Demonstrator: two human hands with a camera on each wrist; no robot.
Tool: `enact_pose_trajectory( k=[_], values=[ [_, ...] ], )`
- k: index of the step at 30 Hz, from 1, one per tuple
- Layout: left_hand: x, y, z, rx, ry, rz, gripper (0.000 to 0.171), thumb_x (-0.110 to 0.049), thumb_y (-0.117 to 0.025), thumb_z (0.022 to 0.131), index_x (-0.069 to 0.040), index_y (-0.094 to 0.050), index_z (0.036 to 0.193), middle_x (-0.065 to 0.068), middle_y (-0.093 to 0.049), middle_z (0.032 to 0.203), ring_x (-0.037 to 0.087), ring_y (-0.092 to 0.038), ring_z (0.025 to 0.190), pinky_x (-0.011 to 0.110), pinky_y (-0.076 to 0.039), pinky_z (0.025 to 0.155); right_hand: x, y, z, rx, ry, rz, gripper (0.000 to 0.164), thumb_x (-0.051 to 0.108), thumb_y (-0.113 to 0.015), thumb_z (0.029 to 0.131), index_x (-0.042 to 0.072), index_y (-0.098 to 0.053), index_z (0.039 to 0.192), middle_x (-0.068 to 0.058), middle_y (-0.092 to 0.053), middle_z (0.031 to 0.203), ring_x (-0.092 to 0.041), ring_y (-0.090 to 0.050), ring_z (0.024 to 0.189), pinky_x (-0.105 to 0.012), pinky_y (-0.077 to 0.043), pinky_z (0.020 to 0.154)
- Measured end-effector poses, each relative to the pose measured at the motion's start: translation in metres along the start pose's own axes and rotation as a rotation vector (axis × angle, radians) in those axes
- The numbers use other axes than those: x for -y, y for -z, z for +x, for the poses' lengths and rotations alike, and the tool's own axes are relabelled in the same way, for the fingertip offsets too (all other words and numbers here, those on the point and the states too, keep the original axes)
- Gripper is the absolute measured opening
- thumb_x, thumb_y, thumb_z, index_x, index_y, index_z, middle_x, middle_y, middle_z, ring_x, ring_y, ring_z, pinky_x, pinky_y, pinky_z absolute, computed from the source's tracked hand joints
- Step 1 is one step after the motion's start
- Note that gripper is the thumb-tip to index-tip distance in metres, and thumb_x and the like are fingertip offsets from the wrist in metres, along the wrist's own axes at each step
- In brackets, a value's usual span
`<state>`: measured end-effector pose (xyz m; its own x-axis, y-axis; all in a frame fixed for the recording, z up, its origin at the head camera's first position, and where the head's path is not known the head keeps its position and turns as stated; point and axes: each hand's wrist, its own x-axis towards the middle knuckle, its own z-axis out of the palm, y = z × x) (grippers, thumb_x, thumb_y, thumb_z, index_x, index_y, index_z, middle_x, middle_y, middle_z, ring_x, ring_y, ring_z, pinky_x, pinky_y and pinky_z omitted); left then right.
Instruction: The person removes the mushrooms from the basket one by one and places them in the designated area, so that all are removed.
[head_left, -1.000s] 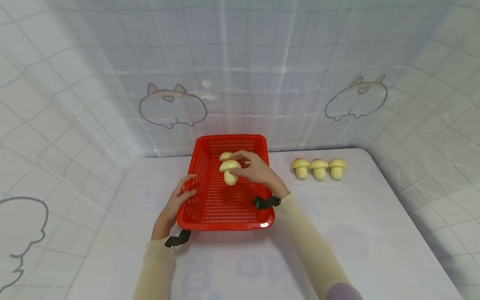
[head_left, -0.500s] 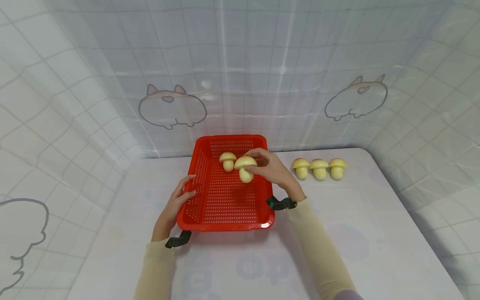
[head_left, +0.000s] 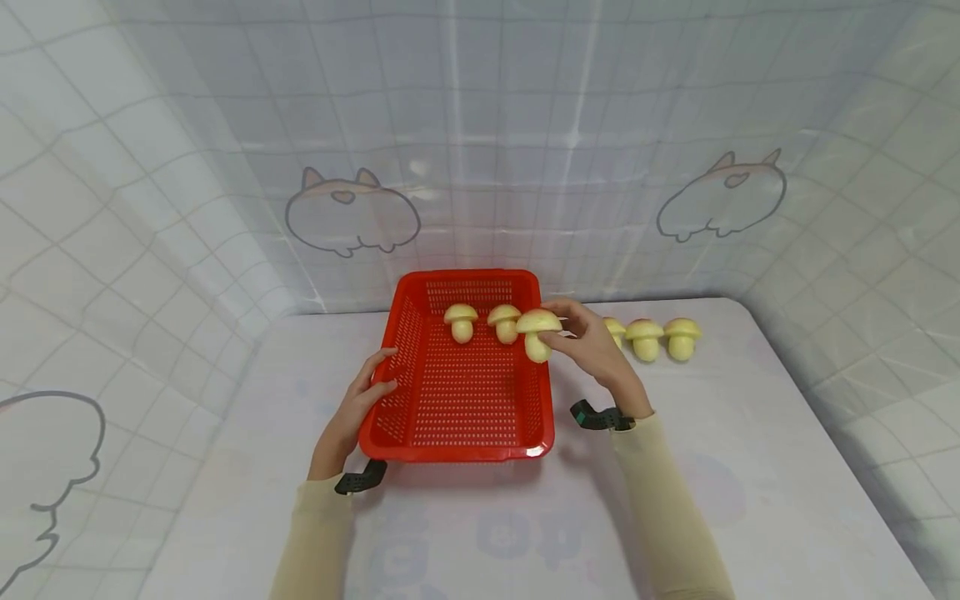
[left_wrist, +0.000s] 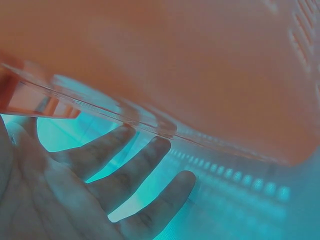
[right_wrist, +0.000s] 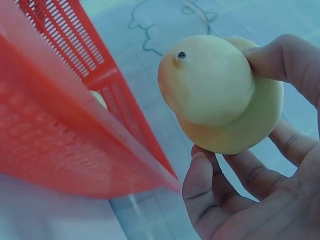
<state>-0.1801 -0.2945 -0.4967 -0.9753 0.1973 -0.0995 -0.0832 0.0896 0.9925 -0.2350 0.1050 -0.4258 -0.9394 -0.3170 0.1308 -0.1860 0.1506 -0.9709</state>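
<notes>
Two yellow mushrooms [head_left: 461, 323] sit inside the red basket [head_left: 465, 392], side by side near its far end, as I follow it from my station. One more, the held mushroom [head_left: 537, 335], is pinched between the thumb and fingers of the right hand [head_left: 596, 350], cap up; on my head feed it overlaps the basket's right rim, while the right wrist feed shows it apart from the wall. That closer feed also gives me a small dark spot [right_wrist: 182, 55] on its stem end, a mark rather than anything I can read.

The left hand [head_left: 352, 417] rests at the basket's left side, two fingertips over the rim; its own wrist feed shows three fingers extended along the outside.

Three mushrooms [head_left: 644, 339] line up on the table [head_left: 787, 500] beyond the right hand, which partly hides the nearest. Pale letter-like prints [head_left: 502, 533] mark the table cover in front of the basket, too faint for me to read with certainty. Outlined animal drawings [head_left: 352, 218] decorate the gridded backdrop [head_left: 510, 167].
</notes>
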Motion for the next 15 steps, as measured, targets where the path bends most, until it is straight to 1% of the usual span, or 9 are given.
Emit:
enact_pose_trajectory(
  k=[4,8,11,15],
  values=[
    [0.000,-0.001,0.000,-0.003,-0.002,0.001,0.056,-0.016,-0.046,0.105,-0.026,-0.030,0.158,0.018,-0.035,0.153,0.041,-0.051,0.123,0.039,-0.059,0.088,-0.006,0.008,-0.008,-0.032,0.006,-0.022,0.045,0.019,-0.075,0.095,0.011,-0.060,0.137,-0.006,-0.064,0.129,-0.022,-0.063,0.108,-0.029,-0.053,0.087],
    [-0.001,-0.001,0.000,-0.003,-0.001,-0.003,0.057,-0.015,-0.046,0.105,-0.024,-0.028,0.159,0.018,-0.035,0.153,0.041,-0.051,0.123,0.039,-0.059,0.088,-0.013,0.014,-0.017,-0.063,-0.009,-0.009,0.046,0.020,-0.075,0.095,0.012,-0.060,0.138,-0.003,-0.063,0.130,-0.019,-0.062,0.109,-0.026,-0.054,0.087],
    [-0.001,-0.001,0.001,-0.002,0.005,-0.005,0.057,-0.016,-0.046,0.106,-0.023,-0.028,0.159,0.018,-0.035,0.153,0.041,-0.051,0.123,0.039,-0.059,0.088,-0.019,0.017,-0.025,-0.090,-0.014,0.026,0.045,0.018,-0.074,0.096,0.009,-0.059,0.137,-0.001,-0.062,0.129,-0.017,-0.063,0.108,-0.026,-0.055,0.085],
    [0.000,0.000,0.000,-0.007,0.010,0.001,0.056,-0.017,-0.046,0.106,-0.025,-0.029,0.159,0.018,-0.035,0.153,0.038,-0.052,0.122,0.038,-0.059,0.088,-0.027,0.021,-0.033,-0.122,-0.008,0.063,0.045,0.013,-0.074,0.095,0.004,-0.058,0.136,0.001,-0.061,0.127,-0.015,-0.064,0.104,-0.026,-0.057,0.083]
  ],
)
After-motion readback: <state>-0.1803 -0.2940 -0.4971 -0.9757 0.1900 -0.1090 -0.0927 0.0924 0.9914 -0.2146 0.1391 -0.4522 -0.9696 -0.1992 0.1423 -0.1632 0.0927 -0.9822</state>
